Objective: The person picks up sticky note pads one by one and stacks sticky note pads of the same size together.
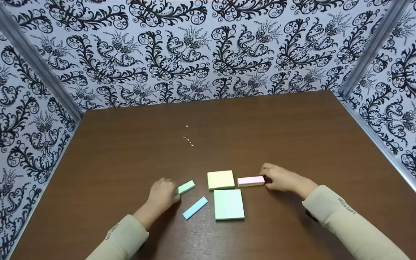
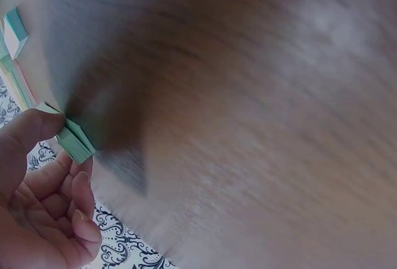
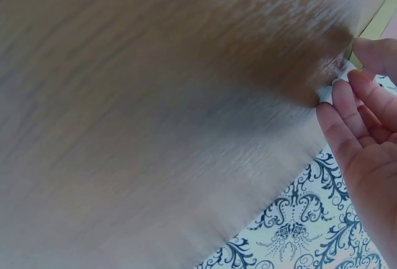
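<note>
My left hand [image 1: 163, 195] pinches the end of a narrow green sticky-note pad [image 1: 186, 187] slanting on the brown table. In the left wrist view, the thumb lies on this green pad [image 2: 75, 146] and the fingers curl beneath it; its sheets part slightly at the end. On the other side, my right hand [image 1: 283, 179] holds the right end of a narrow pad, pink on top with a yellow layer below [image 1: 250, 181]. Between the hands lie a yellow sticky-note pad [image 1: 221, 180], a larger pale green one [image 1: 228, 204] touching or nearly touching it, and a narrow blue pad [image 1: 195, 208].
The brown wooden table [image 1: 139, 144] bears a few small white specks [image 1: 188, 140] beyond the pads. Patterned black-and-white walls [image 1: 200, 50] enclose its back and sides, with grey strips [image 1: 372, 47] along the corners.
</note>
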Tool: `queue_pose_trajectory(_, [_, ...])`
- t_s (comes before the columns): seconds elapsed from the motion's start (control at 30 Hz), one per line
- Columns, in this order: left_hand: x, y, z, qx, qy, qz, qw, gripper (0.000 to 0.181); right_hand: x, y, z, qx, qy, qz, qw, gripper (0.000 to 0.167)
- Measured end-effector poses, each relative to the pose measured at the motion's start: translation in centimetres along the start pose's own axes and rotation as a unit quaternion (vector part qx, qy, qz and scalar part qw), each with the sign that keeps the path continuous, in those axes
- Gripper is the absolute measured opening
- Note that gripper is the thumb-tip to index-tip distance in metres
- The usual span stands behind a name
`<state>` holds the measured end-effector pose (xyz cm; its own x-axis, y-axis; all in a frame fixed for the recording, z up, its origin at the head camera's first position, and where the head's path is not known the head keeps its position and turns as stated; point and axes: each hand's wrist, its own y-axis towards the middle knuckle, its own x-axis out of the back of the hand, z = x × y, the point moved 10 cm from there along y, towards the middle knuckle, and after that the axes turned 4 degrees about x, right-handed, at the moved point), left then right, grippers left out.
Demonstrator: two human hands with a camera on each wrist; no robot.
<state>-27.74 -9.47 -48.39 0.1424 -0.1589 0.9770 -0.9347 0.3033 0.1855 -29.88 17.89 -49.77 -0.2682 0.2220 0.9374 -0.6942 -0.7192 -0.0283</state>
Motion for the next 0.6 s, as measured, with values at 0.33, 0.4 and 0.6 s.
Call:
queue_pose_trajectory(0.33, [0.1, 0.2, 0.5, 0.015, -0.027, 0.019, 0.9993, 0.02, 0.0, 0.0, 0.1, 0.012, -0.005, -0.009, 0.9999, 0.023])
queue_pose_trajectory(0.4, [0.2, 0.3, 0.5, 0.017, -0.035, 0.021, 0.999, 0.018, 0.0, 0.0, 0.1, 0.013, -0.006, -0.01, 0.9998, 0.022])
queue_pose_trajectory(0.6, [1.0, 1.0, 0.0, 0.011, -0.041, 0.009, 0.9991, 0.014, 0.0, 0.0, 0.1, 0.016, -0.004, -0.016, 0.9997, 0.022])
